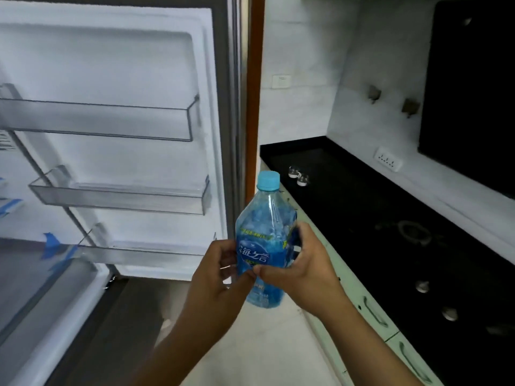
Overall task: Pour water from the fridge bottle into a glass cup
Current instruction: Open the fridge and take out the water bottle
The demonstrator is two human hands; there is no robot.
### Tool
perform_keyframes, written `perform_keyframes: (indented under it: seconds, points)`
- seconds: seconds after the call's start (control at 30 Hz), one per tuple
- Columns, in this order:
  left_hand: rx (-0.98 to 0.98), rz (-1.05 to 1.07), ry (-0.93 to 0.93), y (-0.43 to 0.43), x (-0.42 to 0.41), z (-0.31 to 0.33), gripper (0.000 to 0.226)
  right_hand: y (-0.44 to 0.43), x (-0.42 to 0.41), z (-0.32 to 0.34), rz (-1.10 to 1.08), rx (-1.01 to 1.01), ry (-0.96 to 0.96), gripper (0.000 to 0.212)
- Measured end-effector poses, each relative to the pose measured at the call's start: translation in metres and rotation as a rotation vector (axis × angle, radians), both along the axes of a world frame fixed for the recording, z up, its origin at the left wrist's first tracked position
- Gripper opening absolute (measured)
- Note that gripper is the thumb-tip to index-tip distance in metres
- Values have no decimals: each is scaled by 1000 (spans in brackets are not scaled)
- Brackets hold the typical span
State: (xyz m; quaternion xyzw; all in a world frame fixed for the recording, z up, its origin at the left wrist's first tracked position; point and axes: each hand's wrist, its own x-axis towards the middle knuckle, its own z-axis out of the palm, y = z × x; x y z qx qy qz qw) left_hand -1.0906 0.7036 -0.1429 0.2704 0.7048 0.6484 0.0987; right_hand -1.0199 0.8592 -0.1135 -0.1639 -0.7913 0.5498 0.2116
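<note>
A clear plastic bottle (264,235) with a blue label and a light blue cap stands upright in front of me, held by both hands. My left hand (214,277) grips its lower left side, fingers curled round the label. My right hand (301,268) wraps the right side, thumb across the front. The cap is on. Two small glass cups (298,175) stand on the black counter behind the bottle, apart from it.
The fridge door (125,135) stands open on the left with three bare clear shelves. The black counter (376,218) runs along the right with stove knobs (422,286) and a wall socket (387,161). Pale green drawers (370,307) sit below it.
</note>
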Motion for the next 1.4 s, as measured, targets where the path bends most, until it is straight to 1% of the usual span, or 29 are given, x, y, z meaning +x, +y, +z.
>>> perform_keyframes:
  seconds: [0.2, 0.33, 0.53, 0.77, 0.93, 1.1, 1.27, 1.4]
  points:
    - [-1, -186, 50, 70, 32, -6, 27, 54, 59, -1, -163, -7, 19, 75]
    - [0, -332, 65, 109, 46, -13, 36, 74, 101, -3, -293, -44, 37, 73]
    - [32, -622, -1, 153, 69, -18, 38, 77, 156, -2, -566, -53, 51, 72]
    - [47, -990, -45, 188, 122, -15, 37, 58, 225, -2, -913, -37, 42, 70]
    - [32, -1180, -51, 203, 181, -22, 37, 38, 284, -11, -1120, -44, 40, 70]
    - [27, -1317, -28, 212, 254, -25, 38, 21, 355, -14, -1258, -25, 57, 69]
    - [28, -1421, -13, 221, 348, -28, 38, 13, 448, -19, -1334, -24, 64, 69]
    - [24, -1477, -59, 227, 435, -30, 39, 12, 534, -21, -1354, -22, 53, 70]
